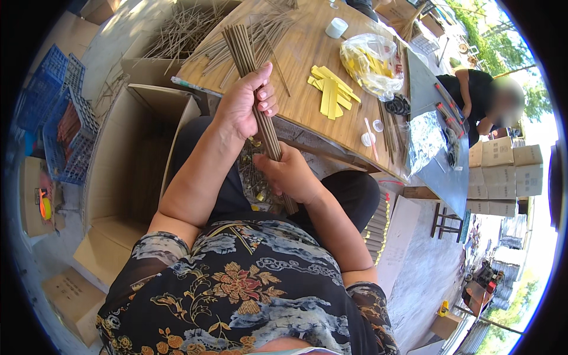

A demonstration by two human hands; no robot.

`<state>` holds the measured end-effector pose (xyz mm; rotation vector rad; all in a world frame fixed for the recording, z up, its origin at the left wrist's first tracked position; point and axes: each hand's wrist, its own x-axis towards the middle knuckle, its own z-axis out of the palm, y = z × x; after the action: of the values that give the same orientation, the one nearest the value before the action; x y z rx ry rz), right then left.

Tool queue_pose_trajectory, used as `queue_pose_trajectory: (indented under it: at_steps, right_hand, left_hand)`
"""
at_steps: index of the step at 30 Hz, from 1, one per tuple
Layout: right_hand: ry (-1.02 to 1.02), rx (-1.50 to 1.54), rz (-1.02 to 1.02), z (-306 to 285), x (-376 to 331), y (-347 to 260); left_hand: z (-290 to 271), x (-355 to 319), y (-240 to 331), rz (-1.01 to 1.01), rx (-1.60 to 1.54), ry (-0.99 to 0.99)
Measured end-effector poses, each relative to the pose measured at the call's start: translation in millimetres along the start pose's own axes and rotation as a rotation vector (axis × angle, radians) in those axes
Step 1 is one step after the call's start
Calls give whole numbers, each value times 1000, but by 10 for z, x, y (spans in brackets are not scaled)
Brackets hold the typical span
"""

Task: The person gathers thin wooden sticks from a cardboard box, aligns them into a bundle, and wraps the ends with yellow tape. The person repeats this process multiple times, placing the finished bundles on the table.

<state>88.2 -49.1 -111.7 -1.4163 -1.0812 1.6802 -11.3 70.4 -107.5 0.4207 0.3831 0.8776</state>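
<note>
A long bundle of thin brown incense sticks (269,133) slants across my lap, its top fanned out over the near table edge. My left hand (247,102) is wrapped round the upper part. Lower down, my right hand (291,176) grips the same bundle, and its lower end shows beneath that hand. Loose brown sticks (275,32) lie in a spread pile on the wooden table (305,50) beyond my left hand. Flat yellow strips (329,97) rest on the table to the right, beside a clear plastic bag (371,65) with more yellow pieces in it.
An open cardboard box (127,154) stands at my left, with a box of sticks (183,38) behind it and blue crates (68,118) farther left. A white jar (336,28) is on the table. Across a grey table (438,171), another person (473,97) bends forward. Cartons (503,171) are stacked at right.
</note>
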Motion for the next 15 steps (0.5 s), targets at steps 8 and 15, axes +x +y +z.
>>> queue_pose_trajectory:
  at_steps: [8,15]
  right_hand:
    - [54,-172,10,-11,-14,-16]
    - [144,-186,15,-16,64,-37]
  left_hand:
    - [-58,89,124,106,-1,-3]
    - [44,-59,-194,-61,28,111]
